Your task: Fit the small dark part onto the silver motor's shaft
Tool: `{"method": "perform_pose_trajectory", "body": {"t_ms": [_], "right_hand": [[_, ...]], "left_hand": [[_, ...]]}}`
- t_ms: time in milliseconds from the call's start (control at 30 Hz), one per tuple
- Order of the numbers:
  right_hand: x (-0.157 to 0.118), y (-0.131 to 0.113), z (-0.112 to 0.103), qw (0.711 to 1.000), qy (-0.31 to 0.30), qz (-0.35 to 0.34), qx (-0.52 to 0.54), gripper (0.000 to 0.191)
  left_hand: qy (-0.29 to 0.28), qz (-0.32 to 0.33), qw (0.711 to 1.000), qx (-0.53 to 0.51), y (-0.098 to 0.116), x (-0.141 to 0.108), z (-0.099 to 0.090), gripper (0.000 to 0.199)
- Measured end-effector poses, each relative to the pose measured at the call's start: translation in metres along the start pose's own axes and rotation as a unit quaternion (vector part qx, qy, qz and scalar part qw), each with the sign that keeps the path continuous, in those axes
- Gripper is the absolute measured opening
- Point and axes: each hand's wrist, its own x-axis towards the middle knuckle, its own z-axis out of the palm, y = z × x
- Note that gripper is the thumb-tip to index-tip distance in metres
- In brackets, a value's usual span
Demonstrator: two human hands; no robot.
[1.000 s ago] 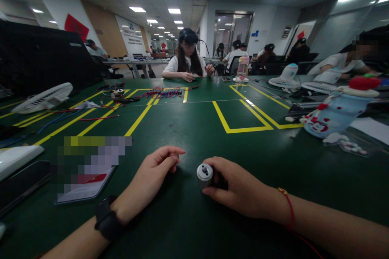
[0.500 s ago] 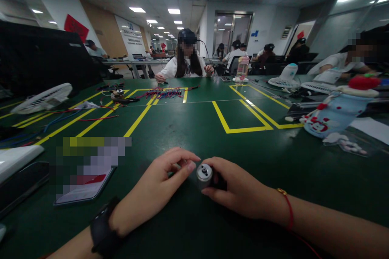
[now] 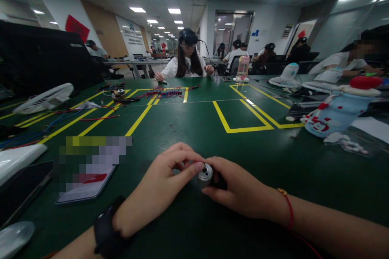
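Observation:
A short silver metal cylinder [image 3: 206,175], which looks like a small motor, stands in front of me with its round end face up. Dark holes show in that face. My right hand [image 3: 232,182] is closed around its right side, thumb in front and fingers behind. From the left, my left hand [image 3: 174,176] pinches thumb and index finger together at the cylinder's top. Whatever may lie between those fingertips is hidden. Both forearms come in over the green table [image 3: 176,226].
A phone [image 3: 88,190] lies at my left, near a mouse [image 3: 16,236]. Red and blue wires [image 3: 162,94] lie farther back. To the right are a blue snowman-print cup [image 3: 337,115] and a bag of small pieces [image 3: 349,143]. A person [image 3: 188,58] sits opposite.
My left hand has moved slightly right and up, and its thumb and index fingertips have closed together at the cylinder's top. My right hand keeps its hold in the same place.

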Motion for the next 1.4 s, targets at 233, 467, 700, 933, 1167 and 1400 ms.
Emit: {"method": "perform_pose_trajectory", "body": {"t_ms": [233, 467, 700, 933, 1167, 1400], "right_hand": [[-0.001, 0.0, 0.0, 1.0, -0.005, 0.018, -0.006, 0.033], [-0.001, 0.0, -0.001, 1.0, -0.008, 0.025, 0.0, 0.033], [-0.002, 0.0, -0.001, 1.0, -0.007, 0.025, 0.002, 0.034], [-0.002, -0.001, -0.002, 1.0, -0.006, 0.02, 0.007, 0.034], [-0.003, -0.001, -0.003, 0.999, -0.016, 0.028, -0.006, 0.035], [-0.002, 0.001, -0.002, 1.0, -0.011, 0.022, -0.006, 0.037]], "left_hand": [[-0.001, -0.042, 0.999, 0.03, -0.017, -0.004, -0.014, 0.017], [-0.082, -0.041, 0.995, 0.048, -0.033, -0.007, -0.015, 0.017], [-0.114, -0.032, 0.99, 0.083, -0.035, -0.006, -0.016, 0.016], [-0.117, -0.028, 0.989, 0.086, -0.039, -0.006, -0.016, 0.017], [-0.047, -0.076, 0.995, 0.042, -0.045, -0.006, -0.018, 0.023], [0.06, -0.158, 0.985, -0.044, -0.053, -0.005, -0.017, 0.026]]}}
